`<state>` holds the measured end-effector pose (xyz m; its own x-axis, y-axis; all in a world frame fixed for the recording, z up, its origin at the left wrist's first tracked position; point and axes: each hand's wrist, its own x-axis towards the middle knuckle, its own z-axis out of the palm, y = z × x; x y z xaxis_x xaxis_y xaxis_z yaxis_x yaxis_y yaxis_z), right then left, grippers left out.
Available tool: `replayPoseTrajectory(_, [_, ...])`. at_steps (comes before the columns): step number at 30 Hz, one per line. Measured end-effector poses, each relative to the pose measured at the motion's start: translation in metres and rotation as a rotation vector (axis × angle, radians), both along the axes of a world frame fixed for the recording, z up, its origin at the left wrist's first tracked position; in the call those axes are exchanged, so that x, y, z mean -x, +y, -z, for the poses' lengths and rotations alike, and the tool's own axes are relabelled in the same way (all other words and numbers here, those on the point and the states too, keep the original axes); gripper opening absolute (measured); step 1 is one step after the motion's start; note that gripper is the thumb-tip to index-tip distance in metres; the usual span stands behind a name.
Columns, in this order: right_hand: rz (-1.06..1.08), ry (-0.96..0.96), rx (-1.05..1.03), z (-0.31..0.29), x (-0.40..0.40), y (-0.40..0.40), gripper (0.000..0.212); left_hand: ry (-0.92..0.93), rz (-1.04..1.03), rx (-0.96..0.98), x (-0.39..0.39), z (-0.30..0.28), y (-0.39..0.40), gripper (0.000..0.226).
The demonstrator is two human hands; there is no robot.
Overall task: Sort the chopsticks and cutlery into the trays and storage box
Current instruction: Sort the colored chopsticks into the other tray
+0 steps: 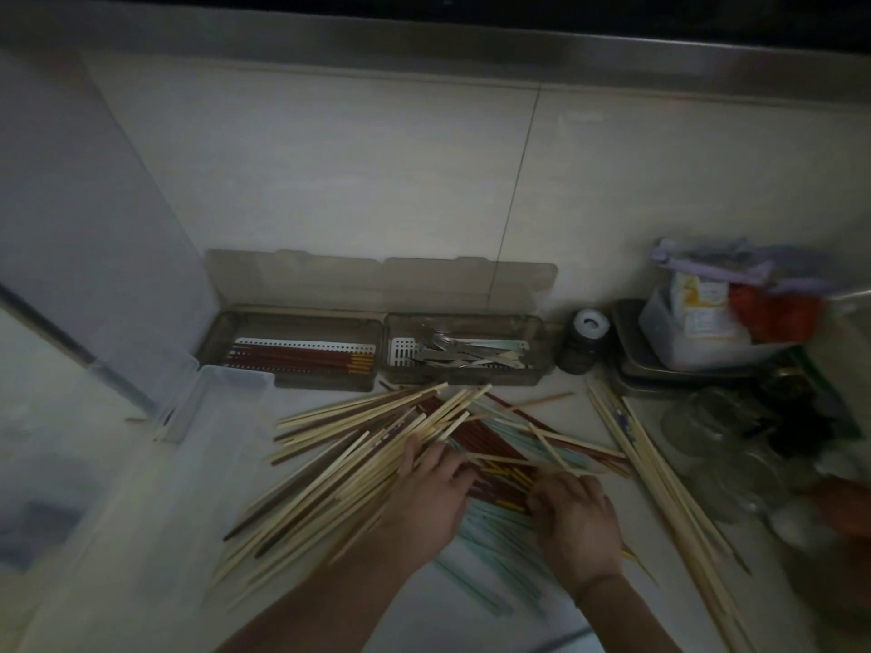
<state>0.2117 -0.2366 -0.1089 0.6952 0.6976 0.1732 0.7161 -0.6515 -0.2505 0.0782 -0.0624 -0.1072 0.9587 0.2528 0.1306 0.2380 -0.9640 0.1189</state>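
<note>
Both forearms reach in from the near edge, side by side. The left hand (426,499) lies palm down with fingers stretched forward. The right hand (577,516) is palm down, fingers bent.

The pale chopsticks (358,464) look like matt wood. The two trays (464,377) are smoky see-through plastic. The forks (438,344) are shiny metal. The wall tiles (377,181) look smooth.
</note>
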Motion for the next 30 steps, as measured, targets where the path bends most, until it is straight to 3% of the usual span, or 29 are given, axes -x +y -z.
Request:
replayPoseTrajectory(5, [-0.046,0.040,0.084,0.004,0.001,-0.001,0.004,0.038,-0.064,-0.012,-0.007,0.000,-0.002,0.022])
replayPoseTrajectory(8, [-0.049,0.066,0.145,0.003,0.002,0.003,0.020,0.028,-0.083,-0.003,-0.011,0.000,-0.001,0.024])
replayPoseTrajectory(12, [-0.033,0.034,0.188,-0.002,0.004,0.006,0.015,-0.007,-0.070,-0.008,-0.011,0.004,-0.001,0.022])
replayPoseTrajectory(14, [-0.016,0.019,0.129,-0.006,0.002,0.000,0.003,-0.033,-0.060,-0.006,-0.011,0.006,0.001,0.021])
replayPoseTrajectory(16, [0.056,0.066,0.010,-0.012,-0.005,-0.013,0.009,-0.092,-0.026,0.013,-0.009,0.008,0.003,0.015])
replayPoseTrajectory(19, [0.165,0.251,-0.293,-0.028,-0.021,-0.037,0.035,-0.220,0.024,0.077,-0.012,0.005,0.006,0.009])
replayPoseTrajectory(21, [0.180,0.255,-0.424,-0.046,-0.030,-0.049,0.046,-0.290,0.027,0.125,-0.017,-0.003,0.006,0.008])
replayPoseTrajectory(23, [0.189,0.228,-0.422,-0.064,-0.038,-0.057,0.048,-0.323,0.076,0.140,-0.024,-0.013,0.005,0.015])
replayPoseTrajectory(27, [0.113,0.225,-0.336,-0.098,-0.036,-0.049,0.010,-0.436,0.077,0.143,-0.029,-0.028,0.023,0.007])
replayPoseTrajectory(30, [0.021,0.248,-0.261,-0.097,-0.035,-0.027,0.037,-0.504,-0.015,0.102,-0.018,-0.038,0.060,0.013])
